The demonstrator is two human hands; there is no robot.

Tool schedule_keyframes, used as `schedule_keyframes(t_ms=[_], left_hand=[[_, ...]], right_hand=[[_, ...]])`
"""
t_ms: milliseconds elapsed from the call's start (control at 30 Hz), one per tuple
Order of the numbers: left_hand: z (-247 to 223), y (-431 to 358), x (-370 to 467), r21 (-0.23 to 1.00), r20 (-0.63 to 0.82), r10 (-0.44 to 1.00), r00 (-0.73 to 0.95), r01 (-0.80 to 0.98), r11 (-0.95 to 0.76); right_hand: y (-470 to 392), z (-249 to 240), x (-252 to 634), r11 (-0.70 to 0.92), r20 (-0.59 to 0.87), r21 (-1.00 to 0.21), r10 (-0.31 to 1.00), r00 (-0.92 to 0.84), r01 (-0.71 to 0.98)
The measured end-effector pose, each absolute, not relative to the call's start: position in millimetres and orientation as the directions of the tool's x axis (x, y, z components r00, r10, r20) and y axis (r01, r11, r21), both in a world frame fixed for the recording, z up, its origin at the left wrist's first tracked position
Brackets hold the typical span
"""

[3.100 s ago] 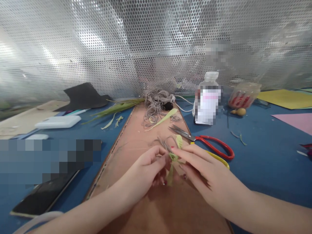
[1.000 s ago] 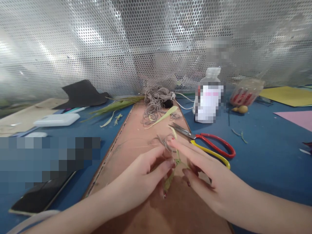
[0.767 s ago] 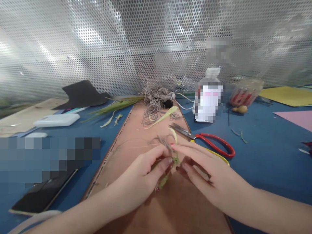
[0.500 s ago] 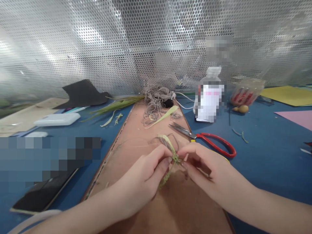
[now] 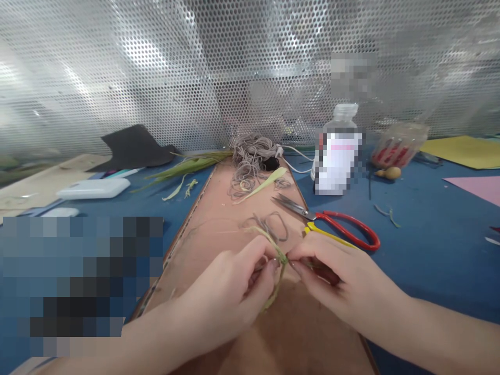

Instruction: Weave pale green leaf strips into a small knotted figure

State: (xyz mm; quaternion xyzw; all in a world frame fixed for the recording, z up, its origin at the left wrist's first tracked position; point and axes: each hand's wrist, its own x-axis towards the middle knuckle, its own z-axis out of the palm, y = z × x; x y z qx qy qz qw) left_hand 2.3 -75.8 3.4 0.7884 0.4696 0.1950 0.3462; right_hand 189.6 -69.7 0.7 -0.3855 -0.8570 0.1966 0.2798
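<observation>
My left hand is closed in a pinch on a thin, twisted green leaf strip, which has a small knot between my hands. A pale end of it sticks up past my fingers, and the rest hangs below them. My right hand pinches at the same knot from the other side, its thumb and forefinger together. Just beyond my fingers, loops of thin grey string lie on the brown board. Scissors with one red and one yellow handle rest behind my right hand, which partly covers them.
A tangle of grey cord and a pale leaf piece lie at the board's far end. Green leaves are left of it. On the blue table stand a bottle and a clear jar. A perforated metal screen rises behind.
Both hands have shifted slightly, still pinching the strip. Its pale upper end now leans further left, and more of the string loops and the yellow scissor handle shows.
</observation>
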Motion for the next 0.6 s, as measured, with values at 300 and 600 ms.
schedule_keyframes(t_ms=[300,600], left_hand=[[0.7,-73.8,-0.5,0.745,0.050,0.862,0.505,0.556,-0.369],[1.1,-71.9,4.2,0.951,-0.072,0.901,0.427,0.302,-0.067]], right_hand=[[-66.6,-0.6,193.5,0.726,0.461,-0.463,0.687,-0.561,0.509],[-63.3,4.5,197.7,0.667,0.358,-0.529,0.736,-0.575,0.525]])
